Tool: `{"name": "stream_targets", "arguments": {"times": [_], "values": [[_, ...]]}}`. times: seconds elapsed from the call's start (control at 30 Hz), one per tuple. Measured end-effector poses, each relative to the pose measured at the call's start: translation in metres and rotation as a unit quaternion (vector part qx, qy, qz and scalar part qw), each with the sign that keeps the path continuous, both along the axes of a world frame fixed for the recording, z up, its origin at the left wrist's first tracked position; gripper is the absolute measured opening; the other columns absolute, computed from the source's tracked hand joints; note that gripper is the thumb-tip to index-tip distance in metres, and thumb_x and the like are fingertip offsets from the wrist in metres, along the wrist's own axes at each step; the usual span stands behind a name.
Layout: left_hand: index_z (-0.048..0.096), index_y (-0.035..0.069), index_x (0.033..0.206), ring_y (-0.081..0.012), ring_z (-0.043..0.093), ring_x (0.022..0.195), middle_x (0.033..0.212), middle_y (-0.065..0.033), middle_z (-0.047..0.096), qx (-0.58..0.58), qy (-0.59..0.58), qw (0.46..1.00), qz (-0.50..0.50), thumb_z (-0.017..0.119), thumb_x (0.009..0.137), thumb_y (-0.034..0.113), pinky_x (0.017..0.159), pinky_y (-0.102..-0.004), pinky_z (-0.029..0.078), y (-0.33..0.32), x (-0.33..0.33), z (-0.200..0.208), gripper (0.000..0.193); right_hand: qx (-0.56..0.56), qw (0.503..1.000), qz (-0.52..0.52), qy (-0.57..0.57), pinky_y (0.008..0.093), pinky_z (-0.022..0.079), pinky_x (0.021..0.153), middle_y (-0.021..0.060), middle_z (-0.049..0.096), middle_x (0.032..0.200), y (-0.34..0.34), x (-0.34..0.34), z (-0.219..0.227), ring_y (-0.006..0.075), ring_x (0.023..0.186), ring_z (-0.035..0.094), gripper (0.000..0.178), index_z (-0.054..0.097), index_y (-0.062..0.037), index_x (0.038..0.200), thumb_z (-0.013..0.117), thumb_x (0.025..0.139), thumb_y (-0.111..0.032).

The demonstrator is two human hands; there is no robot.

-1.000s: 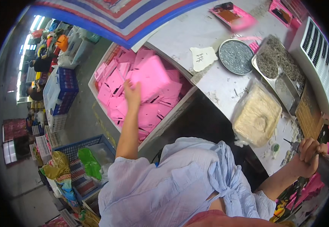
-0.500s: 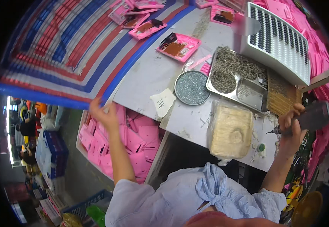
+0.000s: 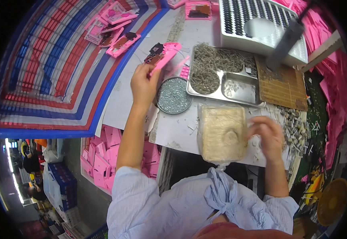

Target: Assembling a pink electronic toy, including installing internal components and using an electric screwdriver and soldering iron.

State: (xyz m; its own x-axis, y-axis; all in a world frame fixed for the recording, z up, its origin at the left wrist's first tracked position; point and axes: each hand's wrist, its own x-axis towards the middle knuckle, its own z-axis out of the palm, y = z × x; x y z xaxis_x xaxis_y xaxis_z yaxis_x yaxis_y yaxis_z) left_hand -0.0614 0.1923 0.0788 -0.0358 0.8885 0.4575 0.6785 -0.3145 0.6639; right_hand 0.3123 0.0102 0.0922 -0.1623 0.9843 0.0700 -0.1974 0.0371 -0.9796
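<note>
At the far left, below the table edge, a box of loose pink plastic shells (image 3: 101, 159) sits beside the person's left arm. Above it, a striped red, white and blue cloth (image 3: 50, 67) covers the bench, with several more pink parts (image 3: 115, 24) laid on it.

The left hand (image 3: 143, 85) is raised over the white worktop (image 3: 119, 99), its fingers pinched around the lower end of a pink plastic housing (image 3: 166, 55) that carries a small dark component with thin wires at its upper end. The piece looks light and rigid, a thin moulded shell that would likely flex or crack if squeezed hard; the wires and dark insert seem the delicate part, so a grip on the bare pink edges, as shown, appears the safest hold.

Just right of that hand sits a round dish of small grey screws (image 3: 174, 95), then a divided steel tray (image 3: 221, 75) heaped with fine metal parts. Nearer the person lies a tan padded block in clear wrap (image 3: 222, 133).

The right hand (image 3: 265, 137) hovers just beside the block's right edge, fingers loosely curled and blurred; it seems to hold nothing, though this cannot be told for certain. Further right lie a brown slatted mat (image 3: 283, 83), a white perforated unit (image 3: 261, 24) and scattered grey pieces (image 3: 297, 127).
</note>
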Motion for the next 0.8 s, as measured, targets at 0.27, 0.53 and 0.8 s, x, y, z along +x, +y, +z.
{"name": "stream_targets", "arguments": {"times": [0.27,0.53,0.8], "values": [[0.066,0.002,0.090,-0.0260,0.061,0.075,0.090,-0.0112,0.063,0.065,0.062,0.967,-0.238,0.081,0.076,-0.003,0.065,-0.0355,0.048,-0.175,0.071,0.017,0.021,-0.243,0.887,0.055,0.389,0.0453,0.044,0.112,0.0200,0.057,0.144,0.027,-0.063,-0.029,0.0301,0.133,0.056,0.078,0.042,-0.0031,0.153,0.032,0.105,-0.065],[0.066,0.004,0.092,-0.0301,0.061,0.077,0.092,-0.0106,0.063,-0.034,0.039,0.940,-0.337,0.084,0.073,0.001,0.065,-0.0386,0.049,-0.216,0.094,-0.028,0.027,-0.048,0.986,-0.131,-0.091,0.0333,0.051,0.095,0.0125,0.069,0.116,-0.020,-0.025,-0.053,0.0160,0.108,0.064,0.041,0.056,-0.0007,0.139,0.053,0.108,-0.027],[0.064,0.007,0.094,-0.0304,0.063,0.082,0.096,-0.0088,0.064,-0.063,0.111,0.919,-0.374,0.083,0.074,0.006,0.067,-0.0401,0.051,-0.218,0.086,-0.046,0.027,0.137,0.848,-0.174,-0.482,0.0384,0.048,0.065,0.0082,0.066,0.079,-0.025,-0.016,-0.061,0.0278,0.074,0.058,0.027,0.072,-0.0039,0.110,0.074,0.085,-0.013]]}}
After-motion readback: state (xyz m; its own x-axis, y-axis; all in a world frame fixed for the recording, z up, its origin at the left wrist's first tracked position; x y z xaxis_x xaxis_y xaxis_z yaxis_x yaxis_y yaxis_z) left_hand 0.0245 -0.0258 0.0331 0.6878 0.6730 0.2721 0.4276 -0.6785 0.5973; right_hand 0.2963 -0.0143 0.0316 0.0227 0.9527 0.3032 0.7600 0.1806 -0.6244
